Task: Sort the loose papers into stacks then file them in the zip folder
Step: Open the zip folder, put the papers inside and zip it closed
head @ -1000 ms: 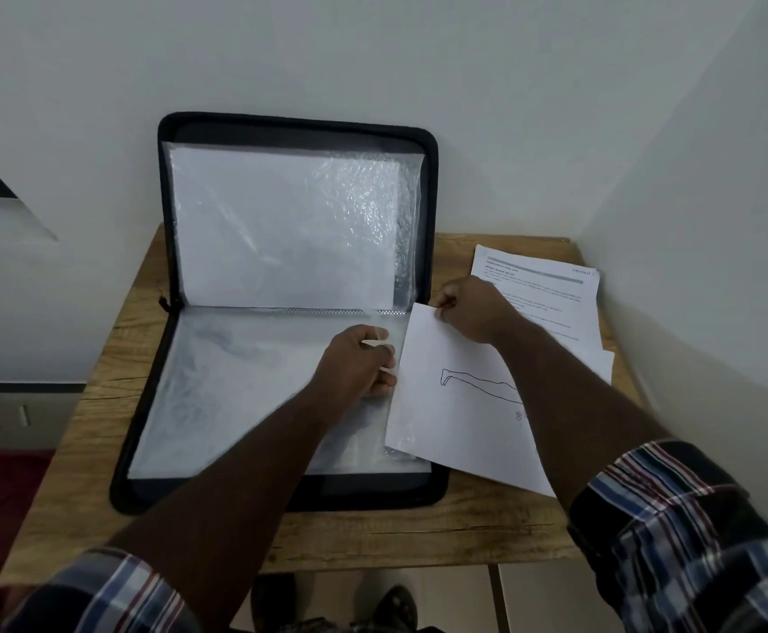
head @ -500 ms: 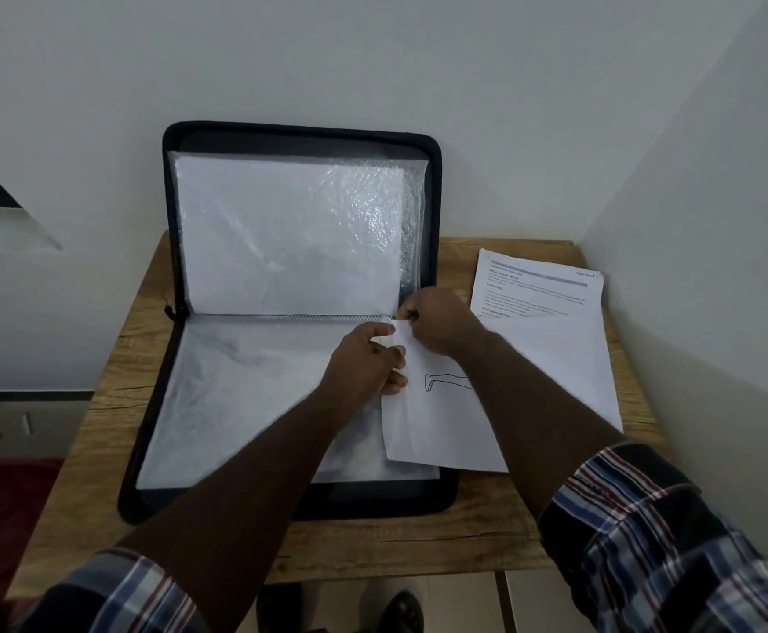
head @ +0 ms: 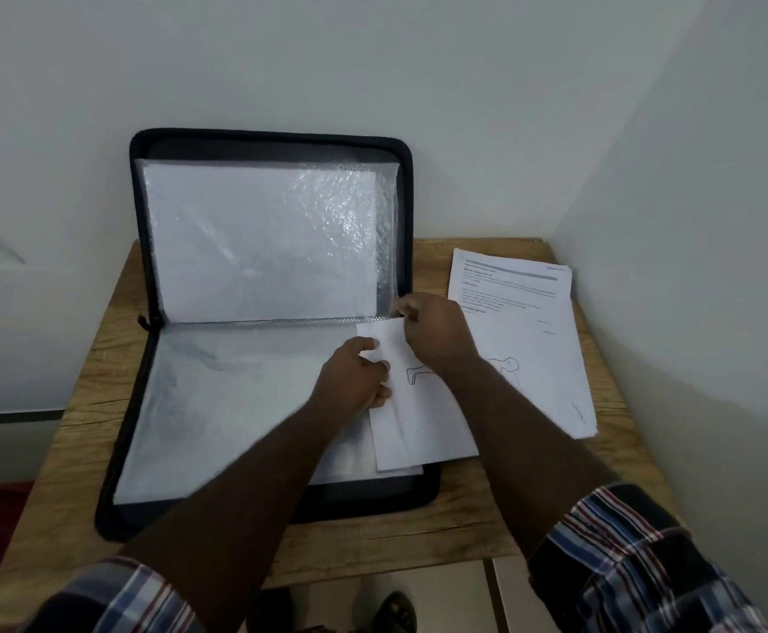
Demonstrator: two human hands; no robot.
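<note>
A black zip folder lies open on the wooden table, its upper half leaning against the wall. Clear plastic sleeves fill both halves. A white sheet with a line drawing lies over the lower sleeve's right edge. My left hand pinches the sleeve's open edge beside the sheet. My right hand pinches the sheet's top corner near the folder's spine. A stack of printed papers lies to the right of the folder.
The wooden table stands in a corner, with white walls behind and to the right. Floor and a foot show below the table's front edge.
My right hand has carried the drawing sheet leftward, from over the paper stack to the sleeve's right edge. My left hand has stayed at the sleeve's opening.
</note>
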